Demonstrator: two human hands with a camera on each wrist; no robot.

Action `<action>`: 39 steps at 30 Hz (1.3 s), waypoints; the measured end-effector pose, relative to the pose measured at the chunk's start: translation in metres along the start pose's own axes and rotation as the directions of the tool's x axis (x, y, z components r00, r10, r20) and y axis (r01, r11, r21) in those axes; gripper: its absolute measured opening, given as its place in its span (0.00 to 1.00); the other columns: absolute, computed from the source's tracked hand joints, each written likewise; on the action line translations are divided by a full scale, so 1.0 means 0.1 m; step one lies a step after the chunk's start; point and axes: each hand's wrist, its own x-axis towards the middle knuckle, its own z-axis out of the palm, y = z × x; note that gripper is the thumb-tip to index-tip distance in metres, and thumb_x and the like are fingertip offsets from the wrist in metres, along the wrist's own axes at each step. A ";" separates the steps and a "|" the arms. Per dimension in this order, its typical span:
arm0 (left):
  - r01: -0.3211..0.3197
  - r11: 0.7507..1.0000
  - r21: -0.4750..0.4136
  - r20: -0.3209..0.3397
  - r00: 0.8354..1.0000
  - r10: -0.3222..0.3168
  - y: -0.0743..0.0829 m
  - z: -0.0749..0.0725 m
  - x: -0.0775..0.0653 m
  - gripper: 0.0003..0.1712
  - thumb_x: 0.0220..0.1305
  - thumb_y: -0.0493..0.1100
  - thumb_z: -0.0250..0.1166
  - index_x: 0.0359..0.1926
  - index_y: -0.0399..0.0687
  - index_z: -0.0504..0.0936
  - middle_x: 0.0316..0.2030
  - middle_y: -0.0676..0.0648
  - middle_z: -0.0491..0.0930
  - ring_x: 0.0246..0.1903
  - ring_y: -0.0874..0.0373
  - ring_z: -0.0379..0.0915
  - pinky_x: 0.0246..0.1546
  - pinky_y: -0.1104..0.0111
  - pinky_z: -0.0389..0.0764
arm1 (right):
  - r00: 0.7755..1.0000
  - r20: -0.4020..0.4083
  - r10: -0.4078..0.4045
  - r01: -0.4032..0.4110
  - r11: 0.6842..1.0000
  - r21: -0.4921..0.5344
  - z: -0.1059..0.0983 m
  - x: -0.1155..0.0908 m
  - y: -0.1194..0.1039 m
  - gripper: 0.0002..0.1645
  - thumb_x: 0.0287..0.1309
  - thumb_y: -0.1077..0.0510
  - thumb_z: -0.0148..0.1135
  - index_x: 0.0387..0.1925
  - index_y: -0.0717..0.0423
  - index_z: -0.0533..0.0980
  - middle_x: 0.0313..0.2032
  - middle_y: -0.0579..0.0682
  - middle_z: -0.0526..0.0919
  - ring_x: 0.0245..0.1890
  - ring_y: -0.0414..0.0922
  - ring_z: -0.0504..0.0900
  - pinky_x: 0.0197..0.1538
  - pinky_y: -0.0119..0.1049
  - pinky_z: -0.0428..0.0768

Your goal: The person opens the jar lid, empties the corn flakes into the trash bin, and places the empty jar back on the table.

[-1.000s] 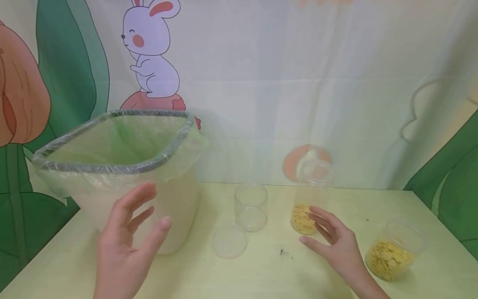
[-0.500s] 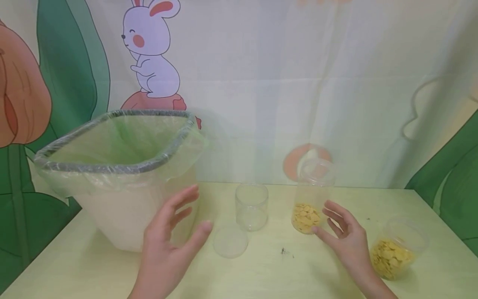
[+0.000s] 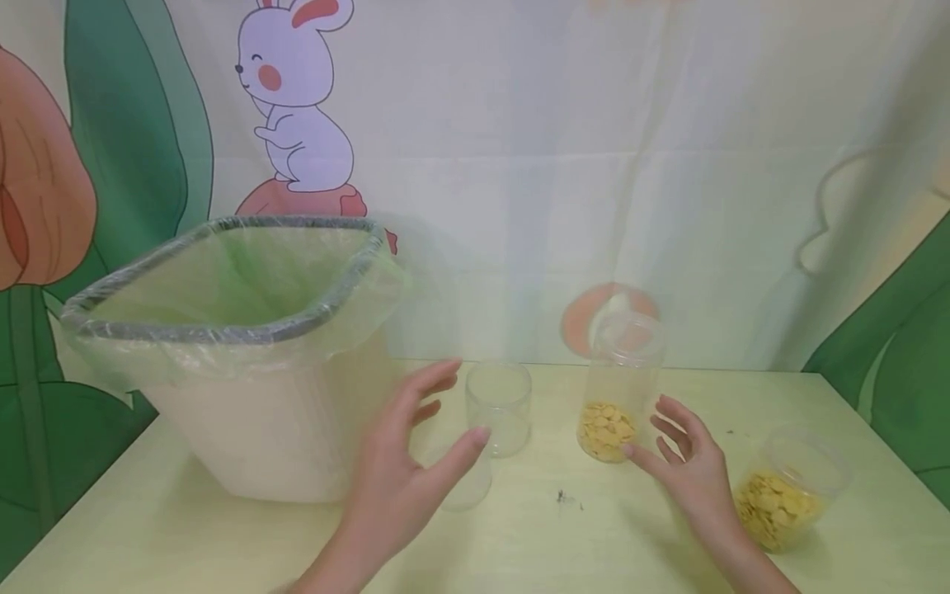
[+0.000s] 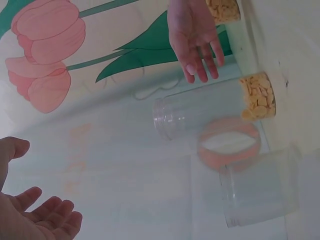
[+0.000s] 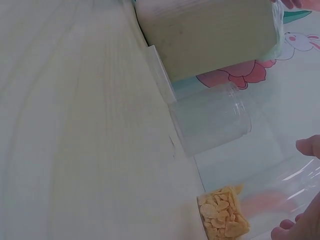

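There are two hands and three clear jars. The left hand (image 3: 404,466) is held in front of one short jar (image 3: 508,411), with its thumb and fingers spread wide apart. One round lid (image 3: 475,488) lies flat on the table (image 3: 549,553), just beside that jar and partly hidden behind the hand. The right hand (image 3: 690,474) is also spread, with a gap between thumb and fingers. It is right next to one tall jar (image 3: 623,379), but I cannot tell if the thumb touches it. Two jars have yellow flakes at the bottom: the tall one, and one wide jar (image 3: 805,466) partly behind the right wrist. One big bin (image 3: 260,437) with one green bag (image 3: 156,355) stands at the left. One rabbit (image 3: 308,140) is on the cloth behind.
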 end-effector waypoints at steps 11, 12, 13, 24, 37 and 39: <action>0.061 0.996 -0.060 0.078 0.995 -0.057 -0.04 0.23 0.13 0.31 0.52 0.42 0.68 0.59 0.51 0.69 0.55 0.55 0.72 0.54 0.59 0.67 0.52 0.61 0.72 | 0.995 -0.015 0.101 -0.101 0.995 -0.015 0.03 0.13 0.08 0.52 0.42 0.48 0.71 0.67 0.44 0.54 0.64 0.49 0.59 0.61 0.47 0.63 0.57 0.28 0.68; 0.068 0.995 -0.068 0.084 0.994 -0.062 -0.05 0.25 0.14 0.31 0.53 0.42 0.68 0.59 0.51 0.69 0.55 0.55 0.72 0.54 0.59 0.67 0.52 0.61 0.72 | 0.994 -0.010 0.109 -0.109 0.994 -0.017 0.03 0.14 0.07 0.53 0.43 0.47 0.71 0.68 0.45 0.53 0.64 0.50 0.58 0.61 0.48 0.63 0.58 0.31 0.67; 0.072 0.995 -0.074 0.089 0.994 -0.066 -0.06 0.27 0.15 0.31 0.53 0.42 0.68 0.59 0.51 0.69 0.55 0.54 0.72 0.55 0.59 0.67 0.52 0.60 0.71 | 0.994 0.002 0.114 -0.114 0.993 -0.010 0.02 0.15 0.06 0.53 0.43 0.48 0.71 0.68 0.46 0.52 0.65 0.51 0.57 0.62 0.50 0.62 0.60 0.35 0.65; 0.099 0.989 -0.107 0.141 0.986 -0.084 -0.16 0.44 0.27 0.31 0.54 0.43 0.66 0.60 0.47 0.68 0.57 0.52 0.71 0.56 0.57 0.65 0.52 0.59 0.71 | 0.987 0.054 0.149 -0.150 0.988 0.020 0.07 0.28 0.09 0.61 0.38 0.50 0.74 0.69 0.54 0.47 0.66 0.56 0.54 0.64 0.54 0.58 0.64 0.48 0.58; 0.136 0.982 -0.132 0.186 0.976 -0.110 -0.20 0.62 0.40 0.34 0.54 0.45 0.67 0.62 0.48 0.66 0.60 0.52 0.68 0.59 0.56 0.63 0.54 0.60 0.69 | 0.971 0.088 0.221 -0.215 0.974 -0.071 0.19 0.24 -0.33 0.59 0.42 0.56 0.72 0.69 0.59 0.45 0.66 0.63 0.51 0.64 0.60 0.55 0.64 0.52 0.56; 0.143 0.981 -0.130 0.197 0.973 -0.116 -0.20 0.66 0.42 0.35 0.53 0.46 0.67 0.62 0.49 0.66 0.60 0.53 0.67 0.59 0.56 0.63 0.55 0.60 0.69 | 0.970 0.091 0.225 -0.218 0.973 -0.079 0.20 0.25 -0.33 0.59 0.42 0.56 0.72 0.68 0.59 0.45 0.66 0.63 0.51 0.64 0.60 0.55 0.63 0.52 0.57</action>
